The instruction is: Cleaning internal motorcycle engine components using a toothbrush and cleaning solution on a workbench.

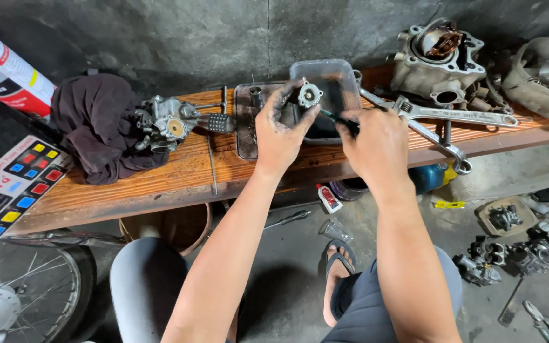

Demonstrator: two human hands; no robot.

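My left hand [281, 130], smeared with black grease, holds a small round metal engine part [309, 95] up over a clear plastic tub [341, 73]. My right hand [376, 143] grips a thin dark tool with a green band [339, 119], its tip pointing at the part. Both hands hover above a flat metal tray [244, 136] on the wooden bench [179, 174].
On the bench lie a dark rag [100, 124], a carburettor [166, 124], wrenches [459, 115] and a cylinder block [440, 60]. A spray can [1, 67] stands at the left. Below: a wheel [14, 292], a screwdriver [287, 220], more carburettor parts [516, 248], my sandalled foot [338, 257].
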